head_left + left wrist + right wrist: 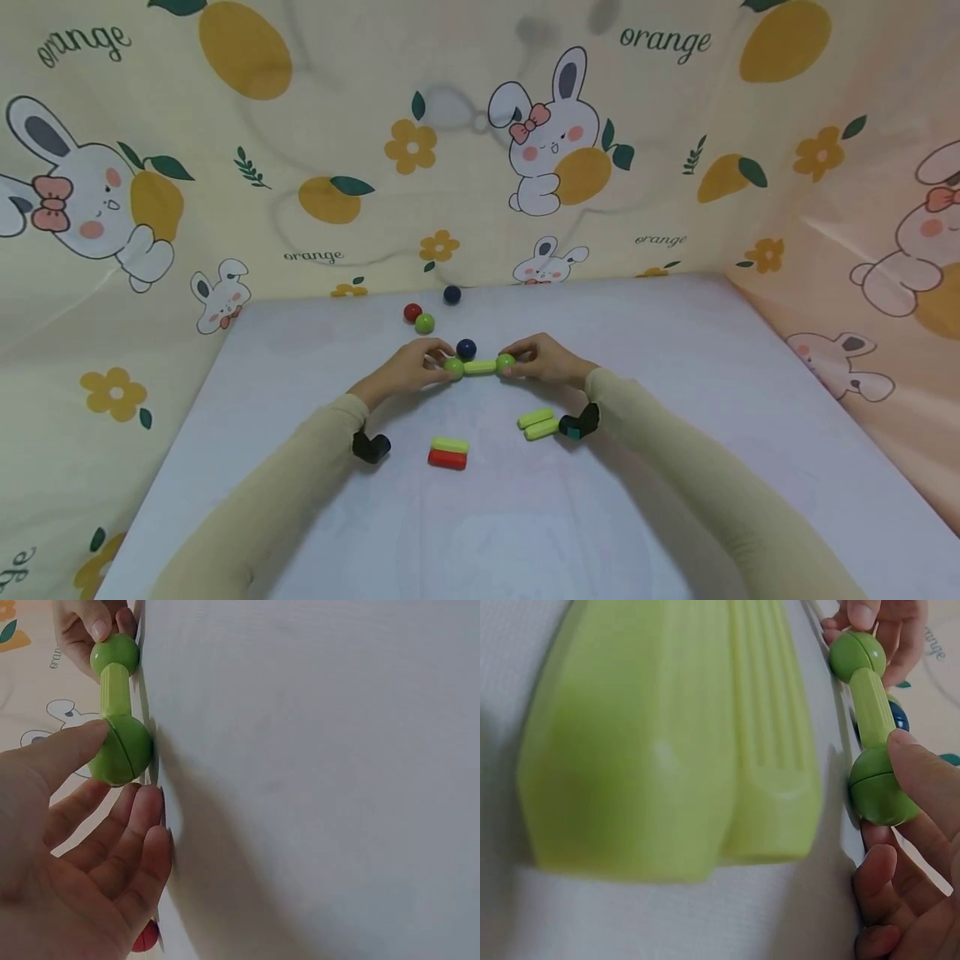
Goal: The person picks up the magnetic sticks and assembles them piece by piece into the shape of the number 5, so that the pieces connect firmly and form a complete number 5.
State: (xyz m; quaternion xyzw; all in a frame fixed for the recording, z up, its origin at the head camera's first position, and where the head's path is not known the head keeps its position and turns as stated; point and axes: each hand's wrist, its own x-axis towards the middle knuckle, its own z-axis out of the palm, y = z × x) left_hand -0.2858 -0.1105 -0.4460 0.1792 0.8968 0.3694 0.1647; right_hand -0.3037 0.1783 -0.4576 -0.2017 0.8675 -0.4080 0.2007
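Two green balls are joined by a ribbed yellow-green rod (480,367), close over the table. My left hand (408,367) pinches the left green ball (453,368) between thumb and fingers; the left wrist view shows the thumb on this ball (124,754), which has a seam round it. At the other end, my right hand (551,360) holds the right green ball (506,364). In the right wrist view, the thumb lies at the top of that ball (881,787), beside the rod's end. A dark blue ball (467,348) sits just behind the rod.
Farther back lie a red ball (412,312), another green ball (425,323) and a second dark blue ball (452,294). Nearer are a yellow-green rod (450,445) beside a red rod (447,459). Two yellow-green rods (536,418) lie by the right wrist. A patterned cloth (465,183) stands behind.
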